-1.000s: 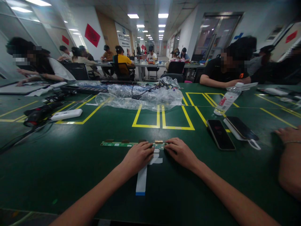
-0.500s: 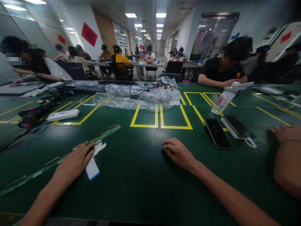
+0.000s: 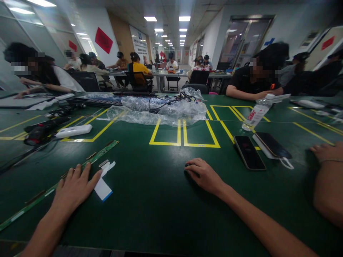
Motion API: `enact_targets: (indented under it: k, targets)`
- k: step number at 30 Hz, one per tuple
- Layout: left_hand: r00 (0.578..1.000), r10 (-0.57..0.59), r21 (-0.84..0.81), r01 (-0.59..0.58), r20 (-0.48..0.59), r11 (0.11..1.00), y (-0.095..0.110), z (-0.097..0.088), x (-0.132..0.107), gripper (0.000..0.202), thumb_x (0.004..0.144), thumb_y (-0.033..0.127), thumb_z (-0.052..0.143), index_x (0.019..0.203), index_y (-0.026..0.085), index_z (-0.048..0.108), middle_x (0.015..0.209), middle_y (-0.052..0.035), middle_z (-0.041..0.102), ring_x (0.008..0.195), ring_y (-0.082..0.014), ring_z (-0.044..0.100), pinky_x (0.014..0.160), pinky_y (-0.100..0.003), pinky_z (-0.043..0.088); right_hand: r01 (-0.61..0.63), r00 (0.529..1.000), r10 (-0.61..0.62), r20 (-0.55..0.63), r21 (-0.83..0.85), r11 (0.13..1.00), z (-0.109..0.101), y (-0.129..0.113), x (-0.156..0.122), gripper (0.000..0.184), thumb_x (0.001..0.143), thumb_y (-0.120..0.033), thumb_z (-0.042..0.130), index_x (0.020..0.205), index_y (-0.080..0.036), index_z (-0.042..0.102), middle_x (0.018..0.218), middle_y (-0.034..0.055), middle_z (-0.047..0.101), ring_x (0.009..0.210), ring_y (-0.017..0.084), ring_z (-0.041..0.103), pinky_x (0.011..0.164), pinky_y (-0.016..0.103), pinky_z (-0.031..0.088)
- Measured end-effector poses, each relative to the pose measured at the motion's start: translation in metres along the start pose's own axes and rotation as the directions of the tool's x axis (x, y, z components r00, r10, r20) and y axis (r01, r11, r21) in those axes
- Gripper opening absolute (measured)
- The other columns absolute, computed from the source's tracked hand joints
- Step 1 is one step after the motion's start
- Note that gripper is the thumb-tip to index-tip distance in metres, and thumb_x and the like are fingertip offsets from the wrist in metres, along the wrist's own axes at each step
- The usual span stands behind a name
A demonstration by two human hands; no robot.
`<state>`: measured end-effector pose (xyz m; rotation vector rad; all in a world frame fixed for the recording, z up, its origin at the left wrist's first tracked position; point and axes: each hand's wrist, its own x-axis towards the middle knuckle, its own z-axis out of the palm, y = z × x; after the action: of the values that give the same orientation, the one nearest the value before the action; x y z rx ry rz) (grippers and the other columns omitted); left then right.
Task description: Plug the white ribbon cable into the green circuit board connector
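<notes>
My left hand (image 3: 74, 185) lies palm down with its fingers spread, the fingertips over a long, narrow green circuit board strip (image 3: 104, 150). The strip runs slantwise across the left of the table, partly covered by the hand. Just right of my thumb is a white flat ribbon cable (image 3: 103, 189) with a blue end and a connector at its top. My right hand (image 3: 205, 175) rests on the table near the middle, fingers curled in. A small dark bit shows at its fingertips; what it is, I cannot make out.
Clear plastic wrap (image 3: 160, 110) with black cables lies ahead on the green table. Two phones (image 3: 249, 152) and a tilted bottle (image 3: 255, 114) are at right, near another person's arm (image 3: 331, 182). A white device (image 3: 75, 131) sits at left. People sit across the table.
My left hand has moved left and toward me, its fingers spreading; the circuit board strip has shifted the same way, away from the ribbon cable. My right hand has stayed in place.
</notes>
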<state>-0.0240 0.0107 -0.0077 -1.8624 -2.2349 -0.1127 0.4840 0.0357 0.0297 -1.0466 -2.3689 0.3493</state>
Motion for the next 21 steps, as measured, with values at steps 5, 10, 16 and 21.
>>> enact_targets:
  k: [5,10,16,21]
  targets:
    - [0.994,0.106,-0.022,-0.106,0.007,0.994,0.020,-0.014,-0.001,0.064,0.096,0.053,0.031,0.134,0.008,0.057,0.146,-0.0199,0.051,0.137,-0.0422,0.042,0.105,-0.061,0.042,-0.004,1.000,0.004,-0.005,-0.012,1.000,-0.002,-0.002,0.000,0.022,0.093,-0.014,0.056,0.110,-0.022,0.069,0.119,0.0085,0.067,0.112,0.023,0.059,0.094,0.044,0.049]
    - [0.924,0.381,-0.107,-0.375,0.042,0.921,0.078,-0.025,-0.003,0.055,0.098,0.044,0.033,0.134,0.011,0.059,0.143,-0.0180,0.054,0.130,-0.0341,0.053,0.107,-0.053,0.045,-0.006,1.000,0.006,-0.004,-0.021,1.000,0.000,-0.002,0.001,0.022,0.093,-0.016,0.056,0.109,-0.022,0.070,0.118,0.0091,0.067,0.112,0.024,0.059,0.092,0.045,0.050]
    - [0.759,0.651,-0.160,-0.647,-0.032,0.746,0.191,-0.048,-0.009,0.044,0.099,0.032,0.041,0.137,0.016,0.057,0.142,-0.0159,0.056,0.131,-0.0319,0.053,0.104,-0.052,0.048,-0.009,1.000,0.008,-0.007,-0.027,1.000,0.003,-0.001,0.003,0.023,0.094,-0.017,0.056,0.112,-0.022,0.069,0.119,0.0095,0.067,0.112,0.024,0.059,0.093,0.045,0.049]
    - [0.608,0.780,-0.233,-0.788,-0.146,0.571,0.261,-0.058,-0.015,0.039,0.097,0.028,0.049,0.134,0.015,0.056,0.138,-0.0175,0.059,0.129,-0.0311,0.055,0.100,-0.048,0.051,-0.027,1.000,0.027,-0.004,-0.073,0.997,0.007,0.001,0.003,0.024,0.092,-0.019,0.060,0.115,-0.023,0.068,0.118,0.0098,0.067,0.111,0.025,0.059,0.094,0.045,0.049]
